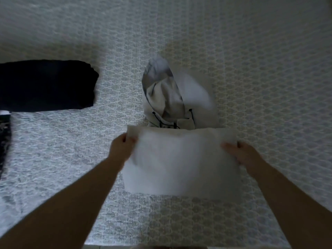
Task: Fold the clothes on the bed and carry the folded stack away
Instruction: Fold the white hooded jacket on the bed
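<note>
A white hoodie [179, 159] lies in the middle of the bed [260, 78], its body doubled over toward the hood. The hood [167, 92] points away from me, with dark drawstrings showing at its base. My left hand [124, 146] grips the left edge of the folded part, thumb on top. On the right edge, my right hand [240, 151] holds the fabric with fingers over it. The cloth looks blurred. A folded black garment [45, 85] rests at the left of the bed.
A dark patterned piece of clothing [4, 141] lies at the far left edge, with a small white item above it. The bed cover is pale with a woven pattern. The near edge of the bed runs along the bottom of the view.
</note>
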A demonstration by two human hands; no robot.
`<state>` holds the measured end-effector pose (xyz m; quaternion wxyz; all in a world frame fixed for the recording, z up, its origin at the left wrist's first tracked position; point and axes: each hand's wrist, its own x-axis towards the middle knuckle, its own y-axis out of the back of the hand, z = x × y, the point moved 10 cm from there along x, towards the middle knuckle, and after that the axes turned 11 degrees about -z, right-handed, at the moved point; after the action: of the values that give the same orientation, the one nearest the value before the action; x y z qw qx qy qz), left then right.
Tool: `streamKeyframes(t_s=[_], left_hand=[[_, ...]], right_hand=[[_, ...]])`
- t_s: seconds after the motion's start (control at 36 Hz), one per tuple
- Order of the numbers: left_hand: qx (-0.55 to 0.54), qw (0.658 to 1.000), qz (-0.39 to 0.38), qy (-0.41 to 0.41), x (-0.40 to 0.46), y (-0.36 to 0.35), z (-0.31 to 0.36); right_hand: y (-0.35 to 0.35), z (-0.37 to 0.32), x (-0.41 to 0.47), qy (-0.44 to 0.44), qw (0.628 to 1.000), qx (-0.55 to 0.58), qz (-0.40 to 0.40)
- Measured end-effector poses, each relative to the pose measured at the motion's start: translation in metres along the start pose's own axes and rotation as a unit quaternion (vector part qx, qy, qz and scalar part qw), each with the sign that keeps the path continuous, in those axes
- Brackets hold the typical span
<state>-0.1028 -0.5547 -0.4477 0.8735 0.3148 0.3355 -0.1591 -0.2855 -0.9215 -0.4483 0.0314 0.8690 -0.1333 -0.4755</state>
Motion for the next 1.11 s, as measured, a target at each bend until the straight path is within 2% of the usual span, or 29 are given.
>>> streamKeyframes(t_s=[0.06, 0.17, 0.28, 0.5, 0.67, 0.75, 0.83, 0.94, 1.11], left_hand=[[0.037, 0.998, 0.048, 0.026, -0.003, -0.011, -0.013], [0.090, 0.989, 0.091, 0.074, 0.005, -0.020, -0.028], [0.043, 0.993, 0.079, 0.078, 0.022, -0.029, -0.032], [0.017, 0.996, 0.070, 0.046, 0.030, -0.030, -0.034], [0.025, 0.997, 0.075, 0.012, 0.043, -0.015, -0.038], [0.027, 0.995, 0.096, -0.001, 0.052, -0.020, -0.036], [0.029, 0.992, 0.118, -0.012, 0.062, -0.029, -0.031], [0.034, 0.989, 0.145, -0.026, 0.077, -0.039, -0.036], [0.098, 0.978, 0.183, -0.020, 0.070, -0.041, -0.027]], right_hand=[[-0.006, 0.022, 0.004, -0.038, 0.998, -0.038, 0.016], [0.005, 0.023, 0.009, -0.044, 0.977, -0.166, 0.129], [-0.004, 0.009, 0.018, 0.026, 0.980, -0.128, 0.152], [-0.007, -0.001, 0.025, 0.088, 0.979, -0.100, 0.152], [-0.010, -0.022, 0.038, 0.141, 0.966, -0.131, 0.174], [-0.015, -0.017, 0.050, 0.123, 0.949, -0.175, 0.233], [-0.022, -0.002, 0.061, 0.107, 0.940, -0.165, 0.279], [-0.025, 0.001, 0.072, 0.129, 0.914, -0.188, 0.335], [-0.025, -0.006, 0.067, 0.140, 0.906, -0.211, 0.340]])
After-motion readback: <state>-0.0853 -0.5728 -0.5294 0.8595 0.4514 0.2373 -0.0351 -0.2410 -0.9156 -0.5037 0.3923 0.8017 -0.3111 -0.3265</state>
